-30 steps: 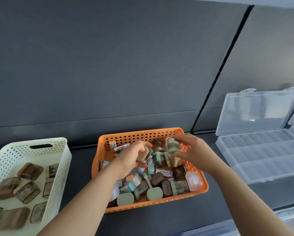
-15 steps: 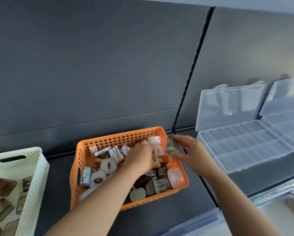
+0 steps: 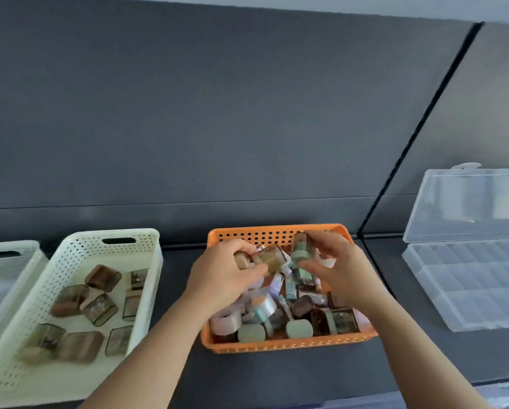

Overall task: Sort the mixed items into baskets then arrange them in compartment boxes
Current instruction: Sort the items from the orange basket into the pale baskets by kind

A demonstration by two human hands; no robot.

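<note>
Moved since half a second ago: the view has swung left, so the cream basket (image 3: 155,276) now fills the lower left and only one compartment box (image 3: 468,284) remains, at the right edge. The left hand (image 3: 220,276), then down among the heap, is now raised with a piece in it.

- Left hand: grip closed, fingers and thumb pinching a brown sharpener (image 3: 269,259) above the far half of the orange basket (image 3: 276,231). Its long axis is tilted, running from lower left to upper right.
- Right hand (image 3: 343,270): grip closed on a green sharpener (image 3: 301,250), held upright just beside the brown one. Whether the two touch cannot be told.
- Cream basket: holds brown sharpeners only, so it is likely where the brown one goes. It lies left of the left grip, and that hand is the nearer one.
- Path: over the orange basket's left wall, across a strip of dark worktop (image 3: 176,261), then over the cream basket's right wall. Bare floor shows at its near end.
- White basket (image 3: 11,246), far left: contents blurred.
- Compartment box: lid (image 3: 465,202) up, well apart from both hands.
</note>
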